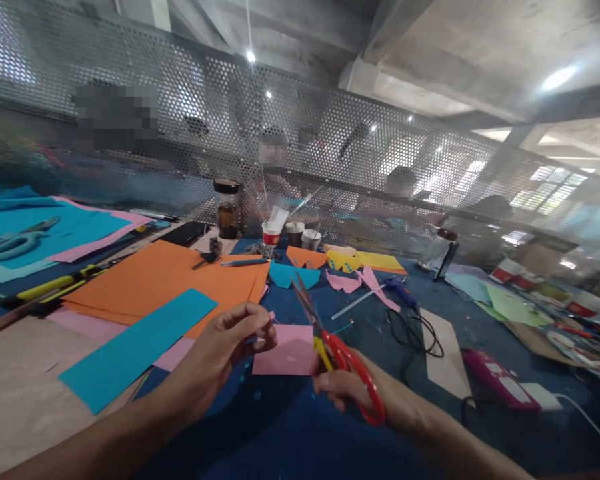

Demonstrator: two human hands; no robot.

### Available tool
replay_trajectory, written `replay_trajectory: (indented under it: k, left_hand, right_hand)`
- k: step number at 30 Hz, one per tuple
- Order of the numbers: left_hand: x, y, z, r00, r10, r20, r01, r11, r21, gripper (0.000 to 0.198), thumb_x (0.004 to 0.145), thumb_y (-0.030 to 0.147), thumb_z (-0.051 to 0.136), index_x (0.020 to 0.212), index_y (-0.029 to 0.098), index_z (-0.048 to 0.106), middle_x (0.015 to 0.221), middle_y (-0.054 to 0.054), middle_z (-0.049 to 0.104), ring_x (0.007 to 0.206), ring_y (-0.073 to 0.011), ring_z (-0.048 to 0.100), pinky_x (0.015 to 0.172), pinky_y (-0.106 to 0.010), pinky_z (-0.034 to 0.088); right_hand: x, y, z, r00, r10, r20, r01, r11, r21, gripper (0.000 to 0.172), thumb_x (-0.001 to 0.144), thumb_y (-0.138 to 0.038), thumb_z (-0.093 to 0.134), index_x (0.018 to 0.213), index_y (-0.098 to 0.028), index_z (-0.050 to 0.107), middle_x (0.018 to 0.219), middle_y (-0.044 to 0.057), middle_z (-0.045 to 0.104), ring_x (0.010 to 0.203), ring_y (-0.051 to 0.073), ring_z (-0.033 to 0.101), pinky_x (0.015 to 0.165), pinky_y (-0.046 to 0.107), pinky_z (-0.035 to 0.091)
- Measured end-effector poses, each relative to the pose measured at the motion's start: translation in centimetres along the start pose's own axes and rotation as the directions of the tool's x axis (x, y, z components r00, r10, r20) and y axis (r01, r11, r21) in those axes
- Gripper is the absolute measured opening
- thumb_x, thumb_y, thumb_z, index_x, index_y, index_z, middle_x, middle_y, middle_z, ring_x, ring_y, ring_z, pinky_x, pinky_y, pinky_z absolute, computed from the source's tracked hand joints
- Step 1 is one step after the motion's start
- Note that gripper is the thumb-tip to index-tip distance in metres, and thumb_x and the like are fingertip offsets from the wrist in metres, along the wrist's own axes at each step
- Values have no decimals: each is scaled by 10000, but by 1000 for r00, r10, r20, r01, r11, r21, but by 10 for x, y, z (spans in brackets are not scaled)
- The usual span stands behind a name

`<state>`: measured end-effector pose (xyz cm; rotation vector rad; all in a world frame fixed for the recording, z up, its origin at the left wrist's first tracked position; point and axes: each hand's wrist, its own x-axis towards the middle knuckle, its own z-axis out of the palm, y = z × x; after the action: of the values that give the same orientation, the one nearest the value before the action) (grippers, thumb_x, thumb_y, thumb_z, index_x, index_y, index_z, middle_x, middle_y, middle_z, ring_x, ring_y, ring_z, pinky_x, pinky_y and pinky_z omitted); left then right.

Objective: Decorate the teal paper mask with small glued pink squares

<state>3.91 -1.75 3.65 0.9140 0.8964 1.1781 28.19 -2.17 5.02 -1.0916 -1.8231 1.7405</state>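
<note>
Beside orange paper, L hand w/ pink paper

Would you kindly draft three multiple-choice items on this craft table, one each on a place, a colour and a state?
1. Where does the teal strip lie?
A. left of the left hand
B. behind the jar
C. on the scissors

2. What colour is the paper held by the left hand?
A. green
B. pink
C. white

3. How are the blades of the scissors in the right hand?
A. open
B. taped
C. sheathed

Answers: 1 A, it overlaps the orange sheets at left; 2 B, plainly pink; 3 A, blades parted.
</note>
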Motion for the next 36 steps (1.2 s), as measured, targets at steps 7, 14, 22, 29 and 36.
replay_trajectory:
  k: [7,14,22,29,36]
  left_hand:
    - [2,-5,3,990,97,-101,-101,994,-38,199,836,329,756,708,204,670,753,4,640,767,-159,617,728,-275,510]
    - [5,-11,6,984,111,-141,-118,992,-41,186,809,294,748,664,215,661,730,8,660,740,-165,624,722,-288,527]
    - [0,-10,18,974,116,-195,-110,993,40,213,807,338,725,648,219,647,720,9,655,725,-166,610,701,-284,504]
    - [0,-13,17,975,141,-171,-126,987,94,221,835,371,705,679,227,645,755,8,674,761,-174,624,754,-299,506]
    - [3,-17,15,976,150,-155,-135,986,101,236,842,381,706,679,225,635,760,7,664,770,-181,621,777,-312,517]
  right_hand:
    - [-7,-11,25,991,108,85,-107,994,-20,123,890,-288,602,941,-181,567,660,-55,477,571,87,442,511,180,346]
    - [-10,4,27,997,9,73,-6,1000,-29,138,932,-319,580,935,-187,541,722,-49,472,591,88,464,550,202,380]
    - [-11,8,30,1000,-8,29,11,996,-86,53,936,-221,538,899,-189,517,714,-53,455,599,88,392,536,203,357]
    - [-10,11,30,1000,-4,21,6,997,-78,61,934,-210,550,897,-186,507,708,-54,462,592,81,402,520,190,346]
    - [-10,10,33,1000,23,5,-23,998,-50,52,908,-148,525,880,-184,502,676,-63,448,563,72,388,498,184,332]
